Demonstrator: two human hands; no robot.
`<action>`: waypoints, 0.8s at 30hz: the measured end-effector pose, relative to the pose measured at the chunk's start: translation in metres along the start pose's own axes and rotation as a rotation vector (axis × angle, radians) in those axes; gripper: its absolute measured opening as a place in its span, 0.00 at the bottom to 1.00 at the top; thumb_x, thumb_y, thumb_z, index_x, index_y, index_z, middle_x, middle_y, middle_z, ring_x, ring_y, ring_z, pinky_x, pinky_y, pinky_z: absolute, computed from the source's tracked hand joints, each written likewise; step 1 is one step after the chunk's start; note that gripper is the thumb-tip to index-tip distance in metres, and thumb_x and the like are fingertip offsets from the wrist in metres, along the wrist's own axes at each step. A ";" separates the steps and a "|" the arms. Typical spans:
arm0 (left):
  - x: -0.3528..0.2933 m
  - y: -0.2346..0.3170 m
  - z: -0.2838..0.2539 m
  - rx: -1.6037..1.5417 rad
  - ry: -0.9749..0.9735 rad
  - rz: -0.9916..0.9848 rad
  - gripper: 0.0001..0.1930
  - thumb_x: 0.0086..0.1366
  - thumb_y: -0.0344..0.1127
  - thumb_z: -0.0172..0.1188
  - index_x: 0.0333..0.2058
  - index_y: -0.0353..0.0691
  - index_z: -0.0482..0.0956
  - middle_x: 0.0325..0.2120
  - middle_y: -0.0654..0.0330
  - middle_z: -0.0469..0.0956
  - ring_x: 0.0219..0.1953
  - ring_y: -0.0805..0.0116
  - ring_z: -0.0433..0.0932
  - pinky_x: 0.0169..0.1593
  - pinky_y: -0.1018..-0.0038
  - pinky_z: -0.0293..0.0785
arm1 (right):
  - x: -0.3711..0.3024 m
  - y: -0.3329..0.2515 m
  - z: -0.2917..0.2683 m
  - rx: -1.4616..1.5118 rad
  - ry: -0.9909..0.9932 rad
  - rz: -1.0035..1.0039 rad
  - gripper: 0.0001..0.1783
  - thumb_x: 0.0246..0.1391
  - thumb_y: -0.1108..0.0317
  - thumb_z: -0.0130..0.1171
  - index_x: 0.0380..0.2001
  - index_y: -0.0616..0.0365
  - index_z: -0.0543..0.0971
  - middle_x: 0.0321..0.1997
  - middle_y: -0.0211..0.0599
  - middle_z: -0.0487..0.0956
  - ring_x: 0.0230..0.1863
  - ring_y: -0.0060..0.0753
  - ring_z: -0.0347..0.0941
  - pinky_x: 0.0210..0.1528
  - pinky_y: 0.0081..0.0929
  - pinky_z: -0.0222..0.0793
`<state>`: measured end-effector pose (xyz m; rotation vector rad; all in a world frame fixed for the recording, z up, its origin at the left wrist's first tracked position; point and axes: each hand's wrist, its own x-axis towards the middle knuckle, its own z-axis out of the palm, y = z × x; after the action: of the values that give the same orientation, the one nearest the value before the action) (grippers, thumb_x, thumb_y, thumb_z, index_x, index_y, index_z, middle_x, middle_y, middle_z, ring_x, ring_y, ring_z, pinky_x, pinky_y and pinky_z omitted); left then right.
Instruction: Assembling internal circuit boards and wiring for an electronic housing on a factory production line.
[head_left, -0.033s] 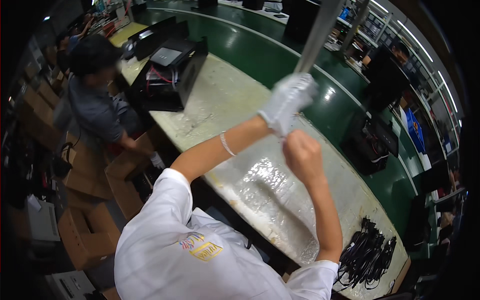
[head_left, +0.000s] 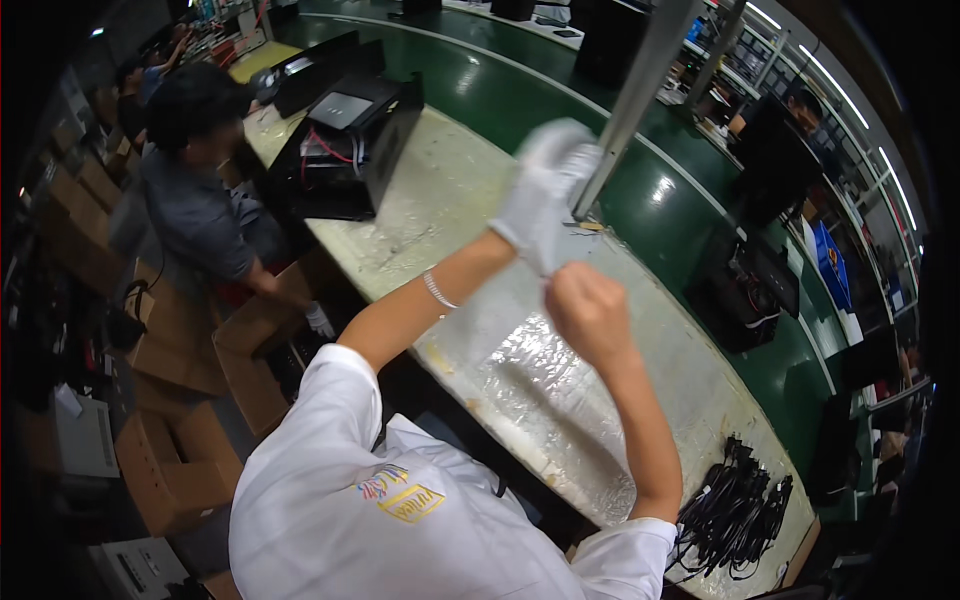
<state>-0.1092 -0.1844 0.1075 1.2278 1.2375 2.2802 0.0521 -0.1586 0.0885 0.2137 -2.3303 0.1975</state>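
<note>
A white glove point(head_left: 528, 212) covers my left hand point(head_left: 556, 172), which is raised over the far side of the workbench. Motion smears its fingers, so their pose does not show. My right hand point(head_left: 588, 312) is bare and closed, pinching the glove's cuff edge and drawing it out taut below my left wrist. Under both hands lies the pale bench top point(head_left: 440, 190), with a shiny clear plastic film point(head_left: 535, 350) over its near part.
Black cables point(head_left: 735, 510) lie heaped at the bench's right end. A metal post point(head_left: 640, 100) rises at the far edge. An opened black computer case point(head_left: 350, 150) sits far left. Beside it a co-worker point(head_left: 200, 200) reaches into a cardboard box point(head_left: 240, 350). More boxes point(head_left: 185, 470) stand lower left.
Both my hands have shifted a little to the left, the gloved one also slightly upward. The post's foot now shows beside the glove. My right hand keeps its pinch on the cuff.
</note>
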 end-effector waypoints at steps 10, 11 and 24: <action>-0.026 -0.062 -0.264 1.292 0.782 -0.014 0.17 0.53 0.35 0.68 0.37 0.34 0.74 0.36 0.42 0.76 0.42 0.42 0.77 0.47 0.57 0.74 | 0.006 -0.037 0.095 0.151 -0.549 0.291 0.16 0.59 0.57 0.59 0.37 0.60 0.74 0.36 0.44 0.77 0.38 0.51 0.75 0.37 0.42 0.71; -0.029 -0.058 -0.254 1.285 0.768 -0.016 0.17 0.53 0.35 0.68 0.37 0.34 0.74 0.36 0.42 0.76 0.42 0.42 0.77 0.47 0.57 0.74 | 0.000 -0.033 0.100 0.145 -0.548 0.305 0.16 0.59 0.57 0.59 0.37 0.60 0.74 0.36 0.44 0.77 0.38 0.51 0.75 0.37 0.42 0.71; -0.086 0.096 -0.172 1.208 0.208 0.219 0.37 0.55 0.42 0.68 0.58 0.27 0.65 0.54 0.40 0.68 0.57 0.45 0.67 0.63 0.59 0.61 | -0.039 -0.016 0.103 0.363 -0.260 0.363 0.42 0.52 0.55 0.63 0.63 0.68 0.60 0.63 0.64 0.64 0.64 0.62 0.61 0.67 0.41 0.57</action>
<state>-0.1771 -0.3872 0.0883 1.4640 2.8761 1.7091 0.0113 -0.1919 -0.0095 -0.0118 -2.5616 0.8180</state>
